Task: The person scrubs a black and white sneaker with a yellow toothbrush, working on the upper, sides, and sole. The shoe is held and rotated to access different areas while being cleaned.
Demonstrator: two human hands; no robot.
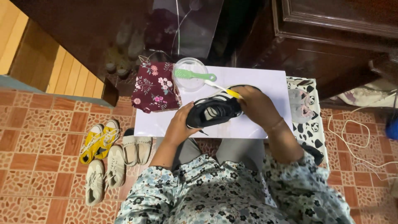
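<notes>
A black shoe (212,110) with white stripes is held over the white table (257,79). My left hand (181,124) grips its heel end from below. My right hand (253,103) covers the toe end and also pinches a yellow-and-white toothbrush (222,88) whose head points toward the bowl. A green brush (194,75) lies across a clear round bowl (190,74) at the table's back edge.
A maroon floral cloth bag (155,87) lies on the table's left part. Yellow sneakers (98,141), beige shoes (103,174) and sandals (137,148) sit on the tiled floor at left. A panda-print cloth (309,120) and white cord (352,141) lie at right. Dark wooden furniture stands behind.
</notes>
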